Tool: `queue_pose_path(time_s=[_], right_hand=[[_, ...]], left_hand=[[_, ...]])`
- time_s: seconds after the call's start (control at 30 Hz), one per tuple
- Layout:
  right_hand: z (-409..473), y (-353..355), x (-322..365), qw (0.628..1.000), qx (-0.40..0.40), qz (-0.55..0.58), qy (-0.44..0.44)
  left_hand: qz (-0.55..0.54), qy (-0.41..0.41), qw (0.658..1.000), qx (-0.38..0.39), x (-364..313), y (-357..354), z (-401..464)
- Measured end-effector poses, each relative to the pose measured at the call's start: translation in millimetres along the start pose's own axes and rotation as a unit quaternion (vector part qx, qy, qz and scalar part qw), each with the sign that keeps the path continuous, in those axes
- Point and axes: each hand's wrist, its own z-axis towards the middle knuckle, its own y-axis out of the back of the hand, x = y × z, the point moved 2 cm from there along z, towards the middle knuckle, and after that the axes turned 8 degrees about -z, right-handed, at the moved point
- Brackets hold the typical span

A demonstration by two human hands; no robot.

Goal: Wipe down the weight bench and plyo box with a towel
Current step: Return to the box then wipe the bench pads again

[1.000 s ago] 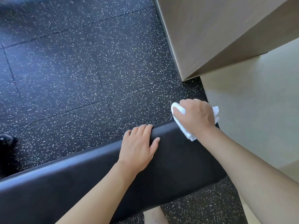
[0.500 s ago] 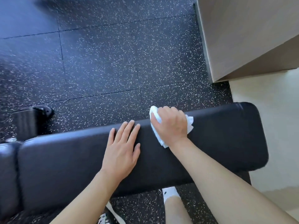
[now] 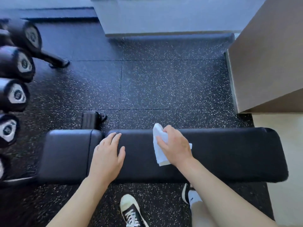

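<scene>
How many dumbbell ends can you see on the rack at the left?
5, stacked down the left edge: top, second, third, fourth, and a sliver of a fifth cut by the frame. More may lie out of view.

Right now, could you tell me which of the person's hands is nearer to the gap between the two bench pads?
Left. The left hand rests flat on the long pad just beside the gap, while the right hand grips the towel farther along that pad.

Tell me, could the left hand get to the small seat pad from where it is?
Probably yes. The left hand rests flat on the long pad, right beside the gap to the seat pad. Nothing lies on the seat pad or between it and the hand. The right hand with the towel is on the other side.
</scene>
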Motion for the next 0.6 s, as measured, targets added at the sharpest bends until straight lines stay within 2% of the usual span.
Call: queue_pose_path(time_s=[0.27, 0.6], right_hand=[[-35.3, 122.2, 108.8, 0.996, -0.088, 0.012, 0.022], [-107.5, 261.3, 211.8, 0.983, -0.177, 0.026, 0.040]], left_hand=[[-0.066, -0.070, 0.991, -0.096, -25.4, 145.7, -43.5], [-0.098, -0.092, 0.975, -0.177, -55.5, 314.4, -110.2]])
